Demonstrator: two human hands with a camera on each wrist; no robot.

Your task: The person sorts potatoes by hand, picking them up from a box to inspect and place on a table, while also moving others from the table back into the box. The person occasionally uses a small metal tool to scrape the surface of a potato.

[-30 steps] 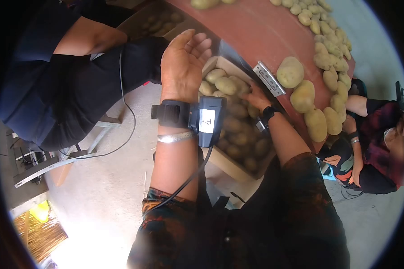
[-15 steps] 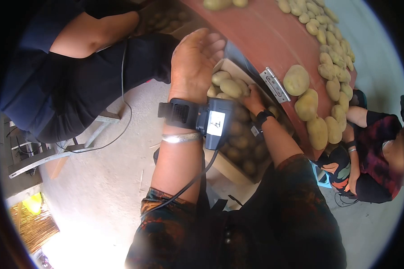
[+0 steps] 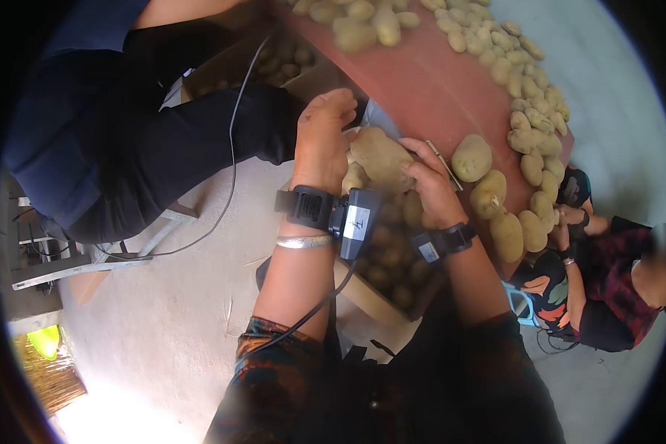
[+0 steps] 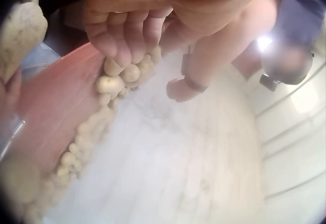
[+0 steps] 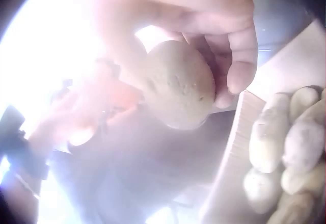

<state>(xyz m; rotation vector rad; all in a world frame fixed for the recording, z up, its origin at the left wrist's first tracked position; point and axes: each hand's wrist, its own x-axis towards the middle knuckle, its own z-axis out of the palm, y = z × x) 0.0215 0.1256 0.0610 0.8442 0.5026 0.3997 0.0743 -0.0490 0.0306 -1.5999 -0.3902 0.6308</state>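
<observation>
Hands: left hand [image 3: 322, 140] and right hand [image 3: 433, 189] close together at the edge of the red surface [image 3: 414, 81], 1 on each side of a large potato [image 3: 381, 159].
Right hand: fingers [image 5: 239, 56] and thumb curled round the large potato, gripping it from the side.
Left hand: just beside the large potato in the head view; fingers [image 4: 127, 30] curled in the left wrist view with nothing between them; contact with the potato impossible to tell.
Large potato: between the 2 hands, above the cardboard box [image 3: 366, 296], close to the red surface's near edge.
Cardboard box: open, below both wrists, filled with boxed potatoes [image 3: 388, 255] lying in shadow.
Red surface: sloping away, with loose potatoes [image 3: 529, 140] strewn along its far side and 3 bigger ones nearest the right hand.
Left wrist: black strap with camera unit [image 3: 355, 222], cable trailing down the forearm.
Other people: person in dark blue [image 3: 111, 140] at the left, next to the box; seated person [image 3: 614, 288] in patterned red at the right, below the red surface.
</observation>
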